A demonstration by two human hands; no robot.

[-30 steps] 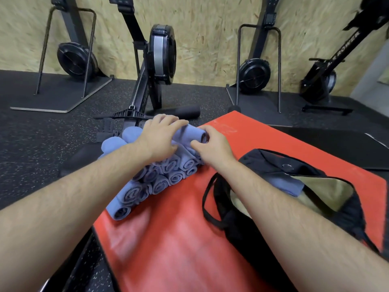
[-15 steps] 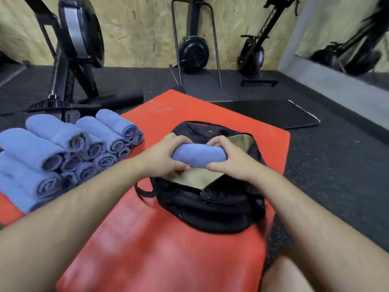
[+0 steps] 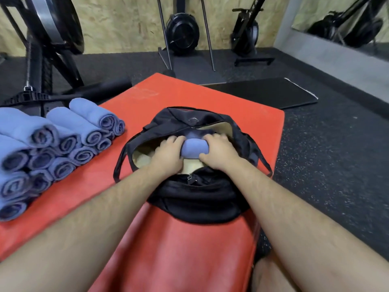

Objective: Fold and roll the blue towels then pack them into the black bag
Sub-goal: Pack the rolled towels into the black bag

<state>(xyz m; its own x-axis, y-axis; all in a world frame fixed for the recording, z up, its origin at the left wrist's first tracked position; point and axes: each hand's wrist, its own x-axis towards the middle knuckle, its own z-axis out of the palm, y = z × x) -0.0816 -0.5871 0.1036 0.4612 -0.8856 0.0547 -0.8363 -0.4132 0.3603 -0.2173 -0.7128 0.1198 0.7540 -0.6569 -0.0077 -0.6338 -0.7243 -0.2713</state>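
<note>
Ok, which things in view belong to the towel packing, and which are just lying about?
Job: rolled blue towel, gripped by the left hand and right hand in the mouth of the black bag; stack of rolled towels on the red mat.
Lying about: rowing machine, upright rowers at the wall, black roller, black floor mat.

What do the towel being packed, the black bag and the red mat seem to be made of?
Rolled towel: soft matte blue cloth, perhaps microfibre; it dents where gripped. Black bag: limp woven fabric, probably nylon, with tan lining. Red mat: smooth, faintly shiny cover, vinyl-like.
</note>
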